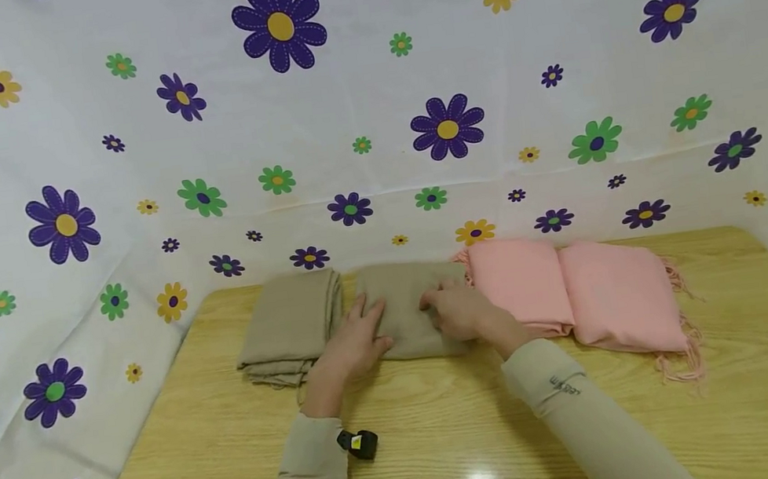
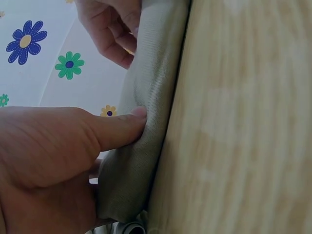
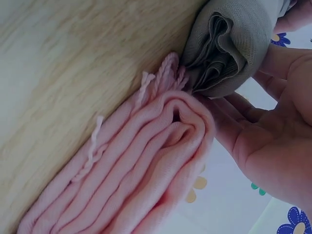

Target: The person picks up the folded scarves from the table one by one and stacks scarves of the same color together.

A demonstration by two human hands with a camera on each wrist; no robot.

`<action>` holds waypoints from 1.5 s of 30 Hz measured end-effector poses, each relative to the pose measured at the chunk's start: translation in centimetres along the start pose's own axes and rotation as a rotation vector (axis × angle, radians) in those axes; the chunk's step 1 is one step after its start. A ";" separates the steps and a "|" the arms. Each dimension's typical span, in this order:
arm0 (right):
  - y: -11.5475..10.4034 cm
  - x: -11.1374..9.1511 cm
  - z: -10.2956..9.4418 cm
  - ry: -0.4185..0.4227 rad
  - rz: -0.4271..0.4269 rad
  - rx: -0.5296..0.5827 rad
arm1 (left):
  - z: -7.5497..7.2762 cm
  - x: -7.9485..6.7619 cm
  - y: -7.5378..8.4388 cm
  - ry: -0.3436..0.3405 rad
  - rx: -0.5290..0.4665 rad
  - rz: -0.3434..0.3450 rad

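Observation:
A folded greyish-beige cloth (image 1: pixel 404 328) lies flat on the wooden table between both hands. My left hand (image 1: pixel 349 346) rests at its left side, fingers spread toward the far edge. In the left wrist view the thumb (image 2: pixel 122 127) lies straight against the cloth near its front edge; the other fingers are mostly hidden. On the cloth's right part is my right hand (image 1: pixel 461 310), its fingers slightly bent. The right wrist view shows those fingers (image 3: pixel 226 114) along the side of the rolled-looking beige fold (image 3: pixel 248 44), close to a pink folded cloth (image 3: pixel 146 146).
Another folded beige cloth (image 1: pixel 287 322) lies just left of the left hand. To the right sit two pink folded cloths, one nearer (image 1: pixel 517 280) and one with fringe (image 1: pixel 621 295). A flower-print sheet (image 1: pixel 365 76) hangs behind the wooden table (image 1: pixel 223 447).

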State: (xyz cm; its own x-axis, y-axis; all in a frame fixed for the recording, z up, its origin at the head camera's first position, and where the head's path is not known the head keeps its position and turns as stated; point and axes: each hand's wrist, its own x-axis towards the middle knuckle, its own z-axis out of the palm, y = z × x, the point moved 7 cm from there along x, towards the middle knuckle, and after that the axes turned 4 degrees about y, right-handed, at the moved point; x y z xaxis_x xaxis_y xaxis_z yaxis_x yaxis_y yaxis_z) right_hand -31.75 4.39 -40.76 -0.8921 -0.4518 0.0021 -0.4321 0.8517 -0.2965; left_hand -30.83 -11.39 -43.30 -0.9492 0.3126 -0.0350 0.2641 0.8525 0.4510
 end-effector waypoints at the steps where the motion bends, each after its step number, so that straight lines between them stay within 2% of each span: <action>1: -0.1 0.0 0.0 -0.001 -0.002 -0.001 | -0.1 0.0 -0.1 -0.003 -0.002 0.005; 10: -0.6 0.3 0.0 -0.017 0.011 -0.015 | -0.7 0.3 -0.8 -0.030 -0.022 0.032; 17: -0.4 0.5 0.1 -0.018 0.059 -0.023 | -0.8 0.7 -0.7 -0.024 -0.065 0.081; 21: -0.5 0.4 0.3 -0.012 0.081 -0.018 | -1.0 0.8 -0.7 -0.018 -0.068 0.070; 24: -0.6 0.4 0.4 -0.011 0.090 -0.013 | -1.2 0.6 -0.4 0.013 0.016 0.046; 29: -0.7 0.2 0.3 -0.011 0.085 0.003 | -1.9 0.1 1.4 0.136 0.236 0.054; 32: -0.8 0.2 0.3 -0.019 0.061 0.015 | -1.6 -0.1 2.4 0.173 0.272 0.066; 34: -0.8 0.3 0.2 -0.031 0.037 0.009 | -1.0 -0.1 2.7 0.163 0.275 0.055; 39: -0.5 0.8 0.0 -0.060 -0.007 -0.028 | 0.8 -0.1 3.0 0.096 0.311 -0.022; 45: 0.1 2.1 -0.1 -0.088 0.038 -0.090 | 1.1 0.0 3.4 0.070 0.322 -0.064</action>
State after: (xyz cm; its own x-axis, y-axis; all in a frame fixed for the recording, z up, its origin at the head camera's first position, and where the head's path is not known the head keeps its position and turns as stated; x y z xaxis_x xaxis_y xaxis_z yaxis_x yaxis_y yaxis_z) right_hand -33.66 3.55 -40.66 -0.8949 -0.4366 -0.0927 -0.4114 0.8874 -0.2081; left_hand -29.70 -8.05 -42.73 -0.9721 0.2342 0.0122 0.2335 0.9615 0.1450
